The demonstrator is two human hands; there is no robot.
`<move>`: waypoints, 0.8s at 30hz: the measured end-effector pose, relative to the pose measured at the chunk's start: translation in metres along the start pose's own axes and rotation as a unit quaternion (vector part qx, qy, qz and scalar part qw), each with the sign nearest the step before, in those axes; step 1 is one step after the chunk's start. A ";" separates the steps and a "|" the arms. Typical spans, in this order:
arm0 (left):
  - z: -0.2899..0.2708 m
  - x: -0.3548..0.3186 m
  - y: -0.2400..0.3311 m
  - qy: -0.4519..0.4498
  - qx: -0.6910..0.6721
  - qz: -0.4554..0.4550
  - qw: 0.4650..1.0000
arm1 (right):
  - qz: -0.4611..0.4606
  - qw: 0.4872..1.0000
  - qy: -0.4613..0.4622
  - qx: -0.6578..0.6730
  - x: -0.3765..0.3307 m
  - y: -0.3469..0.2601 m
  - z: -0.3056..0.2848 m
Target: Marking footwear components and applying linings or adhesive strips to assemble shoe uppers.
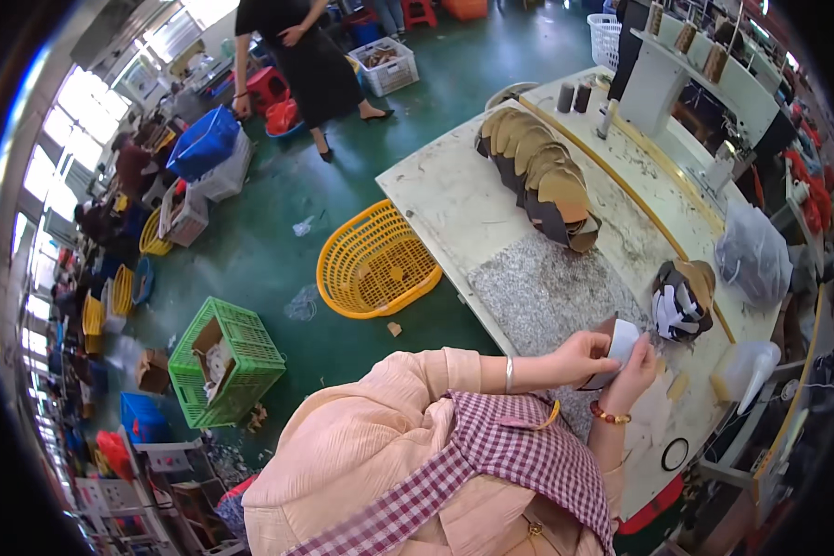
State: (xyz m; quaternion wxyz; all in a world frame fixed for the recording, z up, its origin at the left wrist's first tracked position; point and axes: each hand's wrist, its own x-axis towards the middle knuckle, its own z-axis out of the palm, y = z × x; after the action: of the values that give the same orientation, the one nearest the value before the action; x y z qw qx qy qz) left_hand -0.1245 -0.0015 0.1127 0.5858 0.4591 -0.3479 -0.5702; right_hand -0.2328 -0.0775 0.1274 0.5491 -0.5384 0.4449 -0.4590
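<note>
Both my hands are over the worktable [417,176], close together in front of my checked apron. Between them is a small flat piece [625,337], pale grey-white on its facing side, with a dark brown part at its edge. My left hand [586,357], below a silver bangle, pinches it from the left. My right hand [632,372], with a beaded bracelet, grips it from the right. Just beyond lies a bundle of black, white and tan pieces [680,304]. Farther off, a long overlapping row of curved tan and dark cut pieces [537,176] rests on the table.
A sewing machine [658,79] with thread cones stands at the far right. Near it are a clear plastic bag [752,255] and a black ring [675,454]. On the floor sit a yellow basket [329,269] and a green crate [269,357]. Another person [301,65] stands beyond.
</note>
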 end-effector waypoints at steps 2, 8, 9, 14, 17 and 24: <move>-0.002 -0.005 0.008 0.016 -0.040 -0.002 0.999 | -0.012 1.000 -0.027 0.005 0.004 0.001 0.009; -0.021 -0.008 0.033 0.054 -0.290 -0.105 0.950 | -0.052 0.977 -0.198 -0.066 -0.001 -0.019 0.007; -0.027 -0.003 0.034 0.061 -0.349 -0.144 0.924 | -0.058 0.960 -0.254 -0.104 -0.003 -0.027 0.004; -0.055 0.044 0.006 -0.036 -0.190 -0.138 0.971 | -0.166 0.861 -0.365 -0.312 -0.015 -0.048 -0.007; -0.039 0.081 0.021 -0.086 0.191 0.119 0.970 | -0.380 0.764 -0.301 -0.425 0.002 -0.036 -0.025; -0.017 0.223 0.059 -0.059 -0.030 0.015 0.998 | -0.472 0.685 -0.097 -0.546 0.105 -0.031 -0.060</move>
State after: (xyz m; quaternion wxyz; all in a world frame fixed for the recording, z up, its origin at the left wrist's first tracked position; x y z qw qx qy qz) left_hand -0.0643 -0.2234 0.1366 0.5865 0.4018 -0.3715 -0.5971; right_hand -0.2732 -0.1916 0.1572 -0.0919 -0.9232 0.2481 -0.2788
